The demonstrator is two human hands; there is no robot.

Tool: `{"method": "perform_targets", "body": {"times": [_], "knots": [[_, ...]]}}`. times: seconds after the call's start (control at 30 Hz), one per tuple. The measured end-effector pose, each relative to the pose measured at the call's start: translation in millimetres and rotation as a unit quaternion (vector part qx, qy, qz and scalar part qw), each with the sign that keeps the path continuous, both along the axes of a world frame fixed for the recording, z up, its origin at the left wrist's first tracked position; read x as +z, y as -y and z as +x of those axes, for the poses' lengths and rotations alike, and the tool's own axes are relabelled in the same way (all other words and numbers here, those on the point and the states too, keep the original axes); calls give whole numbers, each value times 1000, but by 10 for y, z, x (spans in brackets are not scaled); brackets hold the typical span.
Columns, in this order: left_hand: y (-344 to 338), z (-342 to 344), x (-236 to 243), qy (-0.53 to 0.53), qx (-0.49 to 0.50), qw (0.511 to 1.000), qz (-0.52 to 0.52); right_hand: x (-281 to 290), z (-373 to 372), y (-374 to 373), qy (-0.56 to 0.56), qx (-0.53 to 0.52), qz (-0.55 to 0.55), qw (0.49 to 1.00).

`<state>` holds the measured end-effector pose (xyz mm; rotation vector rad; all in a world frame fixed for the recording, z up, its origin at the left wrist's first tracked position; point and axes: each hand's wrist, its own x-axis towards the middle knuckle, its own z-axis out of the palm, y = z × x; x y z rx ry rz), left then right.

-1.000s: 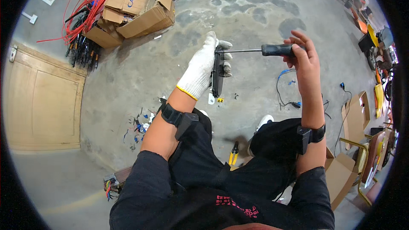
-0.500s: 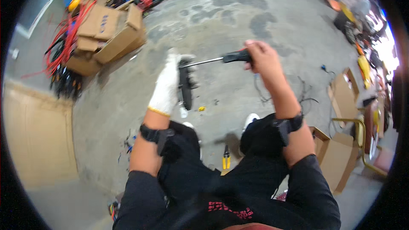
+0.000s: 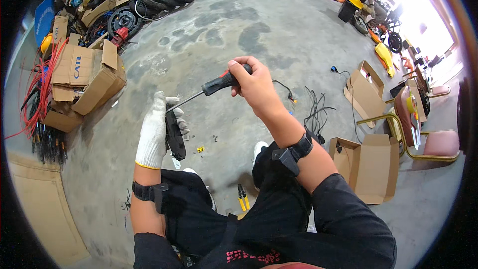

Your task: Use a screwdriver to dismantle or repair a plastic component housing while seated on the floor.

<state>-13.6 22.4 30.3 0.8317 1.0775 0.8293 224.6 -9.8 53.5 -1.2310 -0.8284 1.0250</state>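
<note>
Room above floor (image 3: 298, 40) ahead, screwdriver (image 3: 213, 86) slanting across, cartons (image 3: 97, 92) left

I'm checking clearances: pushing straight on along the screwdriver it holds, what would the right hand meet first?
Probably the black part in the gloved left hand: the screwdriver in the right hand appears to end at that part's top, though depth is unclear.

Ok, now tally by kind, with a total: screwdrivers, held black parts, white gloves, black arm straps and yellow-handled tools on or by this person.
Screwdriver, in the right hand: 1
Black part, in the left hand: 1
White glove: 1
Black arm straps: 2
Yellow-handled tool: 1
Total: 6
</note>
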Motion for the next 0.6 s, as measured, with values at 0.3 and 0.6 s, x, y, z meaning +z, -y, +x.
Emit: {"method": "perform_targets", "body": {"times": [0.3, 0.6], "knots": [[20, -17, -18, 34, 23, 999, 6, -117, 143, -68, 36, -146, 144, 978], [80, 163, -67, 24, -9, 999, -19, -349, -500, 13, 209, 102, 118, 965]]}}
